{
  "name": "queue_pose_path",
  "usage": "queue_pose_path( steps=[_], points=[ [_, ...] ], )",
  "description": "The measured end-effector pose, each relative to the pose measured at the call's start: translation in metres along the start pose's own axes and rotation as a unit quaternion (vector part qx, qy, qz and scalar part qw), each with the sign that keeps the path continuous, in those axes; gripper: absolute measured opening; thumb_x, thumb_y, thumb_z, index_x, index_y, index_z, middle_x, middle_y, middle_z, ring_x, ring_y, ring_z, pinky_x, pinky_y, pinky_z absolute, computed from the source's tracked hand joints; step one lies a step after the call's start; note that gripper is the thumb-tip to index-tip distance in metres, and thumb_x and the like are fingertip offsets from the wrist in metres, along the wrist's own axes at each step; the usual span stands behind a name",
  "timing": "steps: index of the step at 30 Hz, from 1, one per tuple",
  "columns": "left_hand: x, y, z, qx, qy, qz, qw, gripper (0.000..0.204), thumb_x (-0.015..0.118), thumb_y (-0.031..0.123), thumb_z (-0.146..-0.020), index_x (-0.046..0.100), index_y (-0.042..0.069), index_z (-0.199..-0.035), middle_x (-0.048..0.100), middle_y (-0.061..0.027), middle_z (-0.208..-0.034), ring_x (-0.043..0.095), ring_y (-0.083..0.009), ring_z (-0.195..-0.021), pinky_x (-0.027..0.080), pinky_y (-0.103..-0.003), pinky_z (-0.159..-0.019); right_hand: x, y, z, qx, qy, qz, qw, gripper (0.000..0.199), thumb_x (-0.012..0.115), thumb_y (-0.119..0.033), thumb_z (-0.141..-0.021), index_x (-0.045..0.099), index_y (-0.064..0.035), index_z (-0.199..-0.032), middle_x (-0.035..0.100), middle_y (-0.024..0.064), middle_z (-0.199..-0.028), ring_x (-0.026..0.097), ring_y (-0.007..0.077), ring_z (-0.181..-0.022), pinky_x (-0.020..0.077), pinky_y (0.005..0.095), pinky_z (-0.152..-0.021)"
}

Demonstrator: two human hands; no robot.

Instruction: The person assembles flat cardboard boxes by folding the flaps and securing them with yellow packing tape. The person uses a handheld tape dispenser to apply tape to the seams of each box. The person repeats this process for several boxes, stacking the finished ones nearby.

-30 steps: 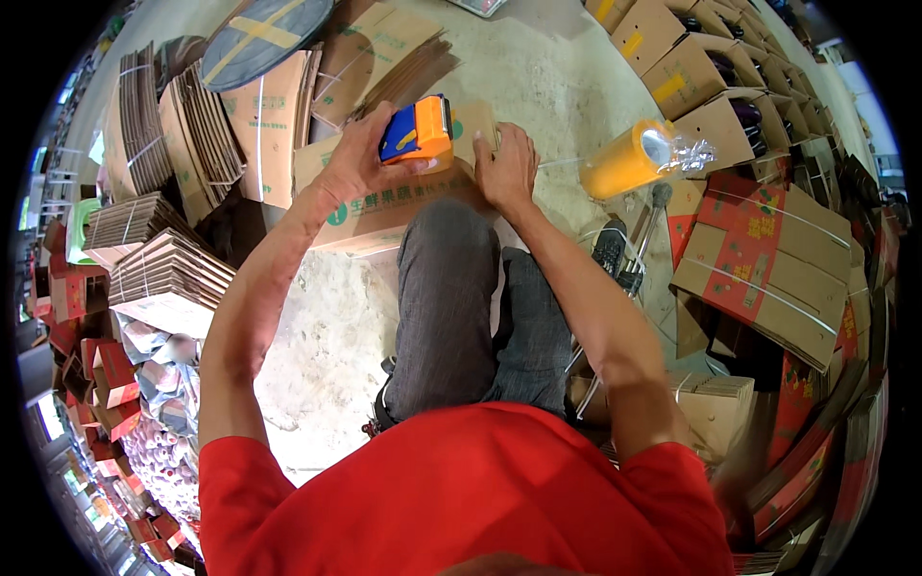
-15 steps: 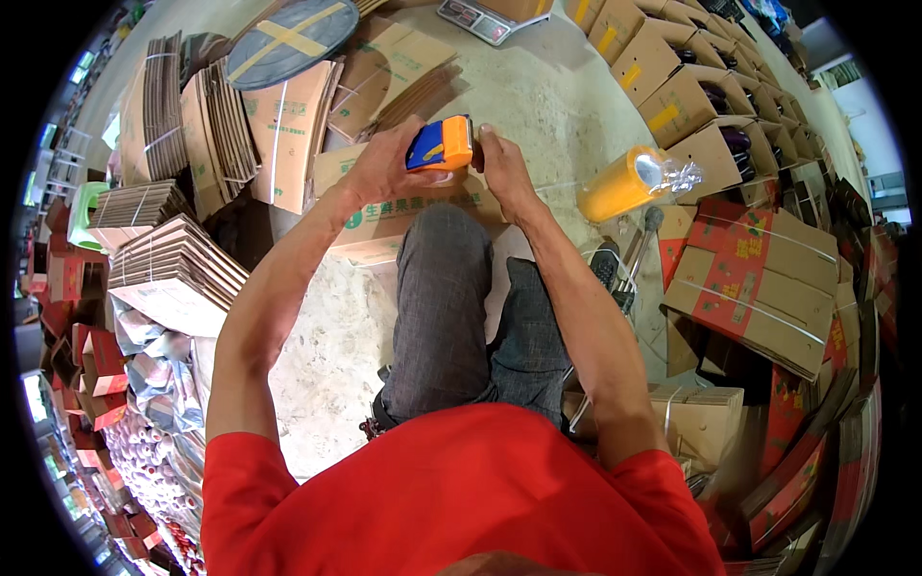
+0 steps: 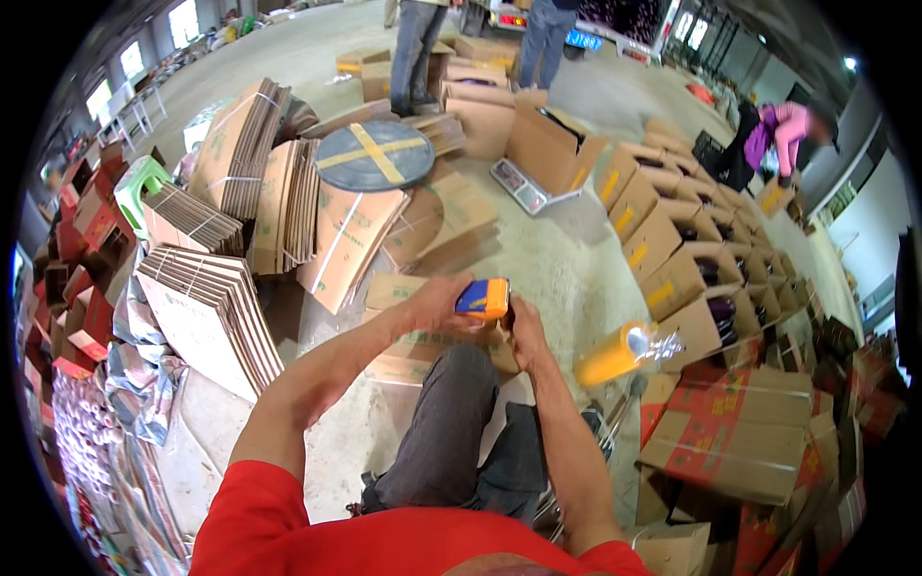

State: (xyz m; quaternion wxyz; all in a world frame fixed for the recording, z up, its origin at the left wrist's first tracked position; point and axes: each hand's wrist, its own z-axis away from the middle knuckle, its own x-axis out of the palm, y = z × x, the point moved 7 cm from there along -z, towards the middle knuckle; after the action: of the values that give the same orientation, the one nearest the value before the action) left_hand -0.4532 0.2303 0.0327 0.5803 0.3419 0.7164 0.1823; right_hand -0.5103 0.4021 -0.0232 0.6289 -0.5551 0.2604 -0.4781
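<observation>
My left hand (image 3: 440, 305) is wrapped round a blue and orange tape dispenser (image 3: 483, 299), held just above my knee. Close by its orange end is my right hand (image 3: 524, 334), with its fingers bent together; whatever may be between them is too small to make out. Beneath both hands a flat brown carton (image 3: 396, 357) with green print lies in front of my knee. To the right of my right forearm, a yellow-orange cylinder of tape rolls (image 3: 607, 355) in clear wrap stands on the floor.
Bundled flat cartons (image 3: 206, 312) and a round grey lid (image 3: 376, 156) with a tape cross are at left. A scale (image 3: 521, 186) stands ahead. Open boxes of eggplants (image 3: 706, 274) line the right, beyond red-and-brown cartons (image 3: 735, 432). People stand farther off, one in pink (image 3: 789, 127).
The view has tilted up, so my hands and the cartons sit lower in it and people and a vehicle show at the back. The tape dispenser stays in my left hand.
</observation>
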Motion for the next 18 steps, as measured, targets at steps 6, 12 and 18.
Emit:
queue_pose_path(
  steps=[6,12,18],
  points=[
    [-0.005,0.012,0.008,0.02,0.005,-0.036,0.999,0.059,0.086,0.044,-0.079,0.056,0.003,-0.109,0.068,-0.0248,-0.095,0.067,-0.0461,-0.088,0.052,-0.048,-0.075,-0.002,0.013,-0.01,0.003,-0.033,-0.01,0.999,0.032,0.044,-0.033,-0.109,0.06,-0.0122,-0.09,0.054,0.0002,-0.071,0.049,0.0113,-0.062,0.0395,0.0278,-0.056],
    [0.015,0.004,-0.005,-0.063,-0.054,0.102,0.991,0.053,0.086,0.041,-0.077,0.063,0.005,-0.107,0.071,-0.0213,-0.095,0.071,-0.0395,-0.087,0.056,-0.045,-0.077,-0.001,-0.005,-0.004,0.031,-0.074,-0.035,0.996,0.031,0.045,-0.039,-0.11,0.065,-0.0145,-0.111,0.06,-0.0025,-0.083,0.054,0.0108,-0.067,0.046,0.0282,-0.061],
    [0.004,0.004,0.002,0.007,0.023,-0.036,0.999,0.06,0.091,0.039,-0.076,0.054,0.004,-0.108,0.068,-0.0239,-0.094,0.066,-0.0465,-0.09,0.053,-0.048,-0.077,-0.004,0.011,-0.019,0.063,-0.064,0.003,0.996,0.022,0.05,-0.028,-0.104,0.063,-0.0128,-0.096,0.06,0.0002,-0.077,0.055,0.0129,-0.068,0.0471,0.0299,-0.067]
  ],
)
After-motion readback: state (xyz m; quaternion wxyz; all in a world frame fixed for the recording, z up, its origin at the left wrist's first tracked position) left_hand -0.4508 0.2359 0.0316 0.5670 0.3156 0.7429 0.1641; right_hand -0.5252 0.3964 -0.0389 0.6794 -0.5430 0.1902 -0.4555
